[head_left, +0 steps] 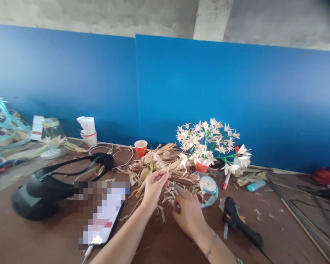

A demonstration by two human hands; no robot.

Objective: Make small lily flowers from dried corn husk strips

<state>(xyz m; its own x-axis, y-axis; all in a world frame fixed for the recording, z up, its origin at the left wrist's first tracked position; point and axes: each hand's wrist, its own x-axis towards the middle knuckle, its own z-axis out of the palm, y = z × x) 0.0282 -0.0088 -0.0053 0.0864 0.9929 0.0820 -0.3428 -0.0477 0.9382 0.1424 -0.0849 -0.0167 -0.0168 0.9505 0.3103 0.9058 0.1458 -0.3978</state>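
Observation:
My left hand (155, 185) is raised over the table, its thumb and fingers pinched on a small pale strip of corn husk (169, 169). Lower and to the right, my right hand (189, 211) curls around scissors (177, 187); only the grey blades show, pointing up toward the left hand, and the handles are mostly covered by the fingers. Cut husk scraps (169, 197) lie beneath both hands. Behind them spreads a heap of dried corn husks (165, 154).
White husk flowers (206, 135) stand in an orange paper cup (201, 167). Nearby are a ribbon roll (208, 184), a glue gun (238, 223) and a blue lighter-like item (256, 185). A phone (106, 216), a black headset (41, 194) and another orange cup (141, 148) are leftward.

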